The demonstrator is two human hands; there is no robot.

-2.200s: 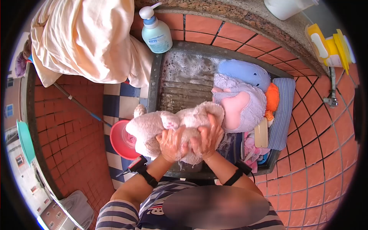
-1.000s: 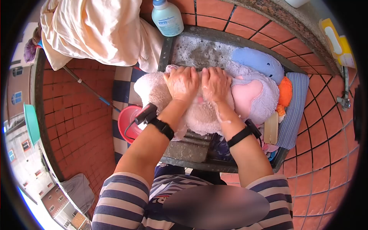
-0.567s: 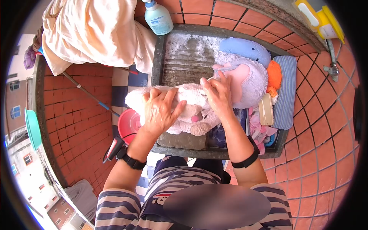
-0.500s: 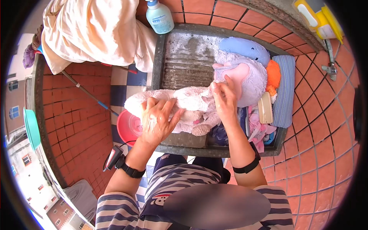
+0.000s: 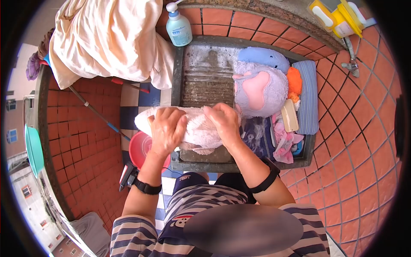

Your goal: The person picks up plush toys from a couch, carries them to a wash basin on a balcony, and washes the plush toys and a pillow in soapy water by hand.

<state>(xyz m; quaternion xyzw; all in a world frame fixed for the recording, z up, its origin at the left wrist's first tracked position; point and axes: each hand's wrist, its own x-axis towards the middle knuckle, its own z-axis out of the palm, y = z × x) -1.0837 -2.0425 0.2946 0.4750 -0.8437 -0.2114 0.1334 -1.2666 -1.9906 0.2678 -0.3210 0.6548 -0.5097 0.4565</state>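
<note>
A wet, pale pink plush toy (image 5: 195, 124) lies across the near left part of the stone wash sink (image 5: 177, 81), its left end sticking out past the rim. My left hand (image 5: 167, 130) is closed over its left part, fingers curled into the pile. My right hand (image 5: 223, 123) grips the fabric near its right end, thumb against the fingers. To the right of my right hand rests a round lavender plush toy (image 5: 276, 92) with a pink patch. Behind that one lies a blue plush toy (image 5: 261, 58).
Along the sink's right side are an orange cloth (image 5: 294, 81), a beige brush or soap-like block (image 5: 290, 115), pink cloth (image 5: 282, 143) and a striped blue cushion (image 5: 307, 98). A pump bottle (image 5: 179, 31) stands at the back left corner. Below left sits a pink basin (image 5: 139, 150).
My right hand has moved left and down onto the pink plush toy. The toy is turned and bunched closer together, its underside parts now mostly covered. The camera view has shifted slightly.
</note>
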